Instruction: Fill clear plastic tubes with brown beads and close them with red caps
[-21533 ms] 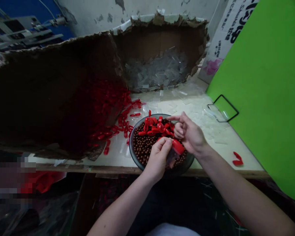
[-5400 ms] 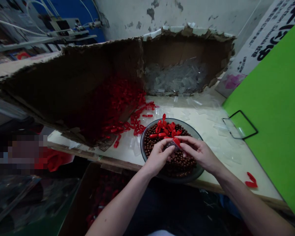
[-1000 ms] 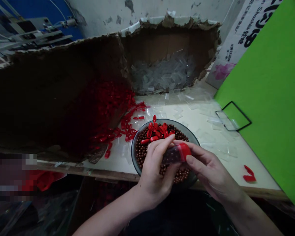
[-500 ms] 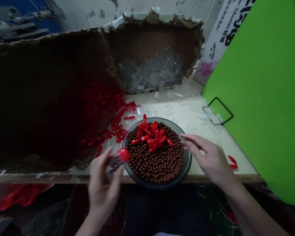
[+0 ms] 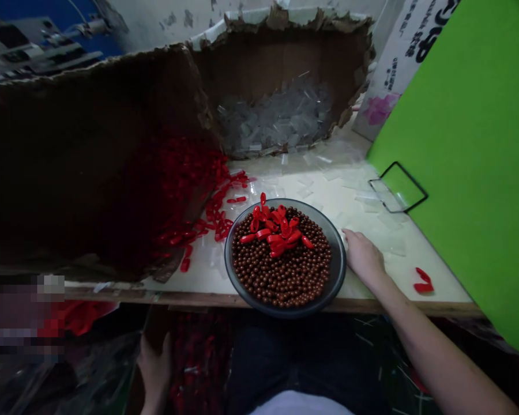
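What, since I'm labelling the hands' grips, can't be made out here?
Head view:
Left hand: under the table edge, dark and blurred; any hold unclear.
Right hand: fingers curled beside the bowl, their tips hidden by the hand.
Big cardboard box: inside too dark.
Lower left: a pixelated patch.

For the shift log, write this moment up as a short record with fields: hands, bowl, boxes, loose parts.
Bowl: brown beads, red caps heaped on top
Right hand: on the table, beside the bowl's right rim, holding nothing
Left hand: below the table edge, near dim red pieces; grip unclear
Left carton: more red caps spilling onto the table
Rear carton: clear plastic pieces
Loose: two red caps near the green board
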{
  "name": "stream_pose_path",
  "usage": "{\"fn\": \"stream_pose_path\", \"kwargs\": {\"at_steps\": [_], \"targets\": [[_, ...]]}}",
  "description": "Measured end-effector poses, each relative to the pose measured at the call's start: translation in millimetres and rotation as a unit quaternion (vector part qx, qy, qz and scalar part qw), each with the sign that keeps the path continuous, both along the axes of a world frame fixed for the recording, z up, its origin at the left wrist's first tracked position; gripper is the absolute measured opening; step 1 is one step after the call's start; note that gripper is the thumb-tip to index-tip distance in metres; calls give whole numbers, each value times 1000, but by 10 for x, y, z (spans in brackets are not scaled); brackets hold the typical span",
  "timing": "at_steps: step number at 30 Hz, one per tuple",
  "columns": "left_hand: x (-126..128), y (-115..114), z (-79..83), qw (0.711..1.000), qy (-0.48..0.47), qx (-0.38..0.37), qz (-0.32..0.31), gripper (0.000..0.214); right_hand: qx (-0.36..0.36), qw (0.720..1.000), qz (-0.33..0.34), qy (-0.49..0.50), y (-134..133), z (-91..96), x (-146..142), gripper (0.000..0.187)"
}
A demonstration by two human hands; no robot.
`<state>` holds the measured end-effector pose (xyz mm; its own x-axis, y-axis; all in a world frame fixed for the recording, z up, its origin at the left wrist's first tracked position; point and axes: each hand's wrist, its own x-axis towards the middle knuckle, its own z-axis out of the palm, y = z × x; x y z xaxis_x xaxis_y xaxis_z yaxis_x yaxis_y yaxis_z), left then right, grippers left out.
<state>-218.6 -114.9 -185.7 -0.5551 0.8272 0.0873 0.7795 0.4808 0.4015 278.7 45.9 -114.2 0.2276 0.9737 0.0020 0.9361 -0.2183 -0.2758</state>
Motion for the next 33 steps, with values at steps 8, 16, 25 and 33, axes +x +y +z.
{"fn": "stream_pose_path", "kwargs": {"at_steps": [8, 16, 25, 33], "targets": [[1323, 728, 1087, 965, 29, 144, -218, 60, 44, 992, -71, 97, 100, -35, 143, 40], [2124, 1075, 1280, 921, 134, -64, -361, 85, 151, 887, 71, 431, -274, 624, -29, 39], [2448, 1292, 1307, 894, 1, -59, -443, 59, 67, 930, 342, 120, -181, 878, -452, 22], [2244, 1355, 1266, 900, -249, 71, -352, 44, -6, 877, 459, -142, -72, 716, -877, 20]]}}
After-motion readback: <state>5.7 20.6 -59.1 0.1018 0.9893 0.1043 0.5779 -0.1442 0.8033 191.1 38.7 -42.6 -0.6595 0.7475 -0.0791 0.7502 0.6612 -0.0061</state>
